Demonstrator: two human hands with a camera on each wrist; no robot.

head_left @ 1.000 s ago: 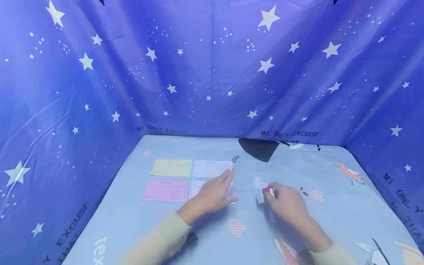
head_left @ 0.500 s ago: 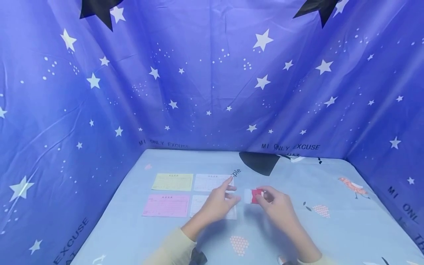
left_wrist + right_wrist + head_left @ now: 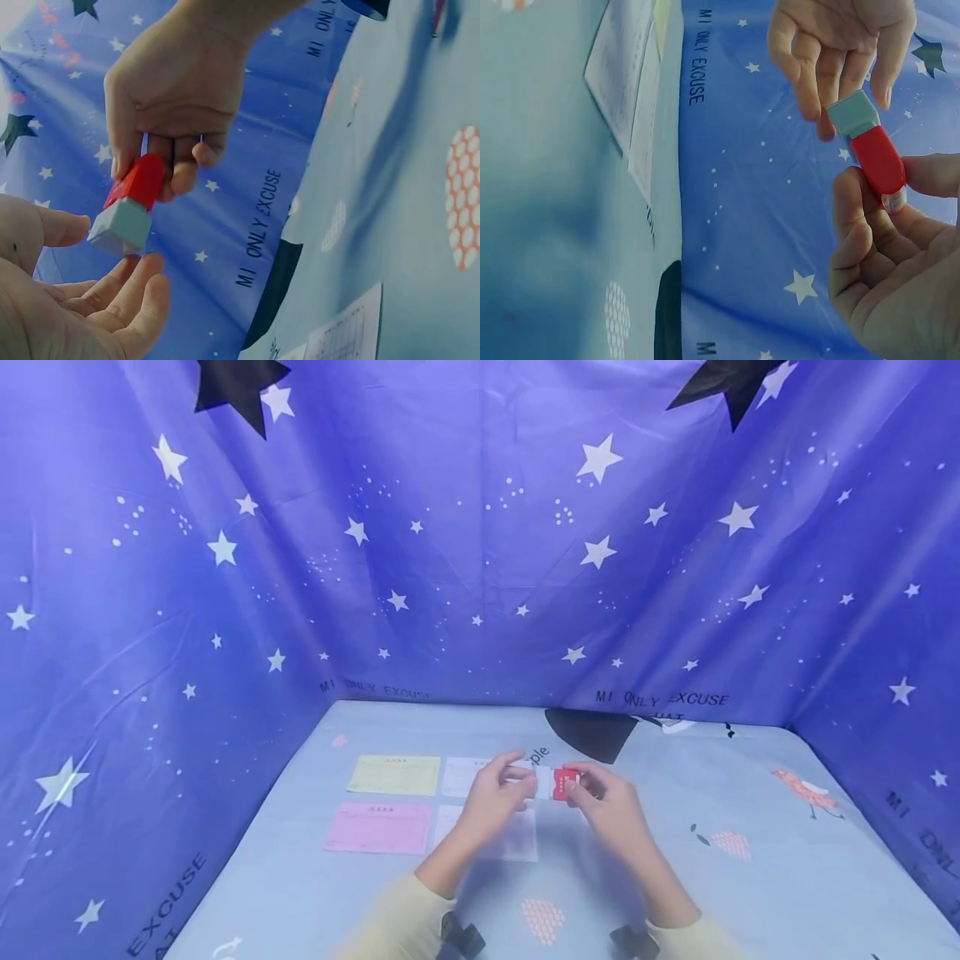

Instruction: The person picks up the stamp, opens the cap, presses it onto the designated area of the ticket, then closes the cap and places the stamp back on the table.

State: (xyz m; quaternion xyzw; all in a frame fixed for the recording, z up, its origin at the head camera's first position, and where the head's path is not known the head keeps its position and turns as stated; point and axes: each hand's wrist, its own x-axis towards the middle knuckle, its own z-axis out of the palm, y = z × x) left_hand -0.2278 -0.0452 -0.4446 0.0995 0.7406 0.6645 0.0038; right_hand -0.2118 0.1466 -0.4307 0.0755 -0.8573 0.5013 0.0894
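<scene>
Above the table, my right hand (image 3: 609, 802) pinches a small stamp by its red body (image 3: 566, 784), thumb on one side and fingers on the other. A pale grey cap (image 3: 121, 226) covers the stamp's end, pointing toward my left hand (image 3: 491, 797). That hand is beside the cap with thumb and fingers spread loosely around it; the left wrist view shows thumb and fingertips very near it, but firm contact is hard to make out. Under and beside my left hand lie two white printed slips, an upper one (image 3: 463, 777) and a lower one (image 3: 517, 843), partly hidden.
Left of the white slips are a yellow slip (image 3: 395, 775) and a pink slip (image 3: 378, 828), lying flat. A light blue patterned cloth (image 3: 285, 893) covers the table. Blue star-printed curtains (image 3: 480, 543) stand along the back and both sides.
My right hand has lifted the stamp and brought it left toward my other hand. My left hand has come off the white slips and turned toward the stamp's cap.
</scene>
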